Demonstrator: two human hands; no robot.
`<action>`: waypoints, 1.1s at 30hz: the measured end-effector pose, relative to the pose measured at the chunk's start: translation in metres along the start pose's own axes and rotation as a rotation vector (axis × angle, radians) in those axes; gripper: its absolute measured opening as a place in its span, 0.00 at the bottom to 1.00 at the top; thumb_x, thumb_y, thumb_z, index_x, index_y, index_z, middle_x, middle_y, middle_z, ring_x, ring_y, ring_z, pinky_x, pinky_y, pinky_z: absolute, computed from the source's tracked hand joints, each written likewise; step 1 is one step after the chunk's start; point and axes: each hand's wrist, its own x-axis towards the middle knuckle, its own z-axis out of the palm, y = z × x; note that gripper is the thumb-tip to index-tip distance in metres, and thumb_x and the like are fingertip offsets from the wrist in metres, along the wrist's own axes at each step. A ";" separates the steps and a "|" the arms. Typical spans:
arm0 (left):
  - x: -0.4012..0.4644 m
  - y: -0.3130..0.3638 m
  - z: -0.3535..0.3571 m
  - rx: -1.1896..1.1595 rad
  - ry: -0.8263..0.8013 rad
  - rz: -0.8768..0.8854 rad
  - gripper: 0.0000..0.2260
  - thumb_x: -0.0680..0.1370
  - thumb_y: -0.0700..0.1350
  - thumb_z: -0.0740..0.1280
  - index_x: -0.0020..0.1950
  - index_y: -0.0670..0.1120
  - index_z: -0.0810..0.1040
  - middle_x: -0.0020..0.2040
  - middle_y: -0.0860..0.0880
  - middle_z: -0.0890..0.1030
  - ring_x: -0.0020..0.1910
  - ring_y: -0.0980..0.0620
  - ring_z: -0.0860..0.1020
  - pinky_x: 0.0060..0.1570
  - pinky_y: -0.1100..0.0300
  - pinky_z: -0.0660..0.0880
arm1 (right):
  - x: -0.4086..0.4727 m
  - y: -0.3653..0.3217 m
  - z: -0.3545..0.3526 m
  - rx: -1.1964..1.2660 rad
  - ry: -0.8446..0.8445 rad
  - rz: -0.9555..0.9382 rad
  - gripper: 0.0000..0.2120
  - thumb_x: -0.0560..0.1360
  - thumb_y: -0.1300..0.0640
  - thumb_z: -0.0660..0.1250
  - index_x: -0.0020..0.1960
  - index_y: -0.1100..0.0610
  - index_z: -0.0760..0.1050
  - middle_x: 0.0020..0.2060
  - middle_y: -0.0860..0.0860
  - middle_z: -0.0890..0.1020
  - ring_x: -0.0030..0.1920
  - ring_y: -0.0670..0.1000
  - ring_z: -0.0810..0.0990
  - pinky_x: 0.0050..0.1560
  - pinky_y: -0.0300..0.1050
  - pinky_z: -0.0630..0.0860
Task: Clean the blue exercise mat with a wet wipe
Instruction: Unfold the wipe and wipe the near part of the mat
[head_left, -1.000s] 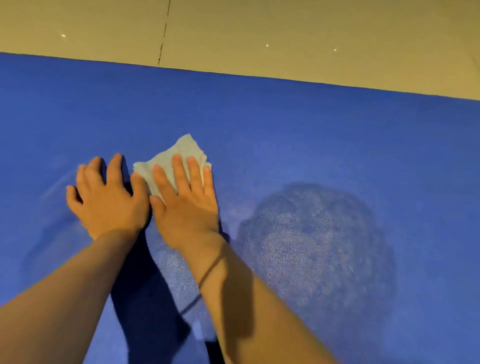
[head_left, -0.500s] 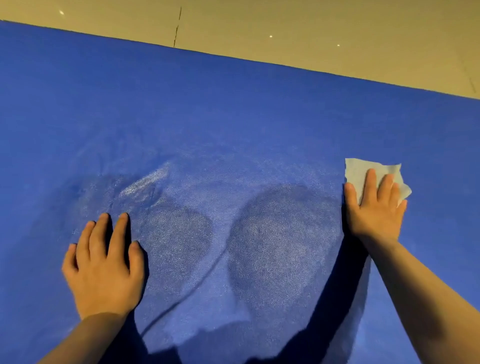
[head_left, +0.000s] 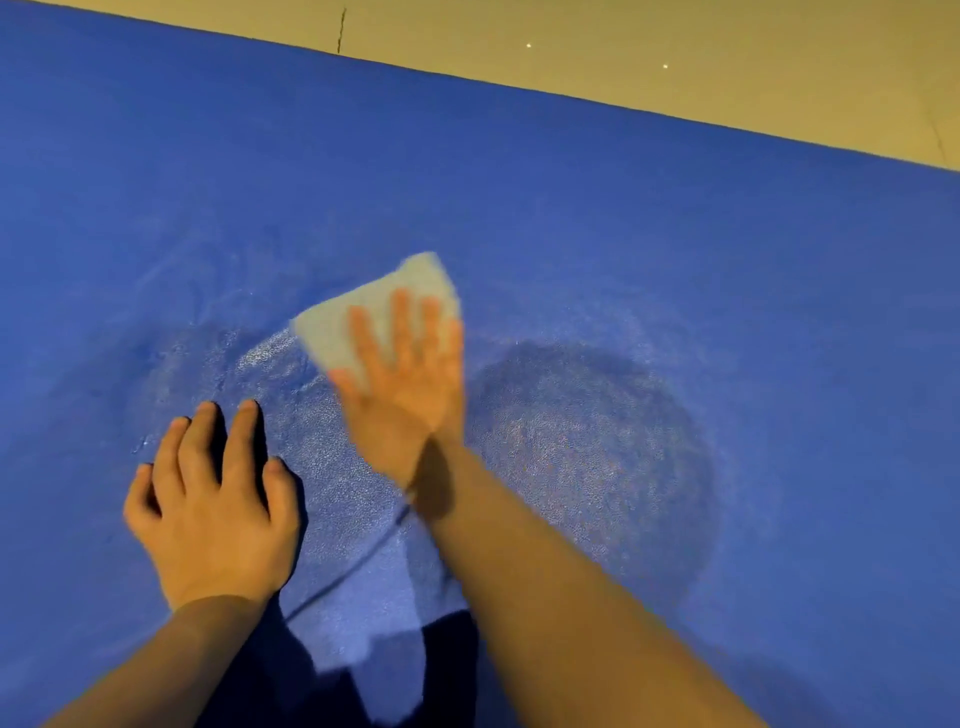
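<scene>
- Head view, nearest stuff first: both bare forearms come in from the bottom edge, with a dark shadow between them on the mat (head_left: 675, 218).
- Left hand (head_left: 208, 519) sits palm down on the mat, fingers spread and lying flat. It's got nothing in it, looks like it's just propping the person up or pinning the mat.
- Right hand (head_left: 402, 384) is a bit farther out and to the right of the left one, also palm down, fingers fanned and stretched out rather than curled. It's pressing the wipe (head_left: 363, 317) flat against the mat, not pinching it. The hand and wipe are pretty smeared with blur, so I can't make out the fingertips cleanly.
- The wipe pokes out past the fingertips and off to the left of them, pale and roughly triangular, lying on the middle of the mat.
- Around both hands the mat has shiny, speckly damp patches, one under and left of the right hand, and a big roundish one to its right.
- Farther out the mat looks plain dry blue right up to its far edge, then tan floor (head_left: 675, 47) beyond.
- My read: this is mid-scrub, only the near middle bit done. Next move probably needs firm flat pressure and longer passes out toward that dry far strip and the sides, overlapping the wet patches so nothing gets skipped.
</scene>
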 end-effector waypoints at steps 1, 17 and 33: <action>0.000 -0.001 0.001 0.004 0.002 0.005 0.26 0.78 0.54 0.51 0.71 0.45 0.74 0.74 0.41 0.68 0.76 0.40 0.61 0.70 0.39 0.54 | -0.007 -0.018 0.000 0.020 0.004 -0.122 0.28 0.79 0.41 0.46 0.75 0.47 0.66 0.76 0.58 0.63 0.76 0.63 0.58 0.76 0.62 0.45; 0.002 -0.002 -0.001 -0.060 -0.042 0.003 0.25 0.77 0.53 0.53 0.73 0.48 0.71 0.75 0.42 0.66 0.77 0.42 0.58 0.70 0.38 0.53 | -0.165 0.224 -0.049 0.019 -0.088 0.965 0.40 0.74 0.33 0.38 0.80 0.53 0.53 0.78 0.60 0.54 0.76 0.62 0.53 0.73 0.68 0.49; 0.002 -0.005 0.003 -0.053 0.021 0.041 0.24 0.79 0.52 0.54 0.73 0.46 0.71 0.74 0.41 0.67 0.76 0.41 0.60 0.70 0.41 0.53 | -0.099 -0.030 -0.001 0.087 -0.020 0.067 0.25 0.82 0.45 0.47 0.77 0.48 0.61 0.78 0.57 0.58 0.78 0.61 0.51 0.75 0.62 0.45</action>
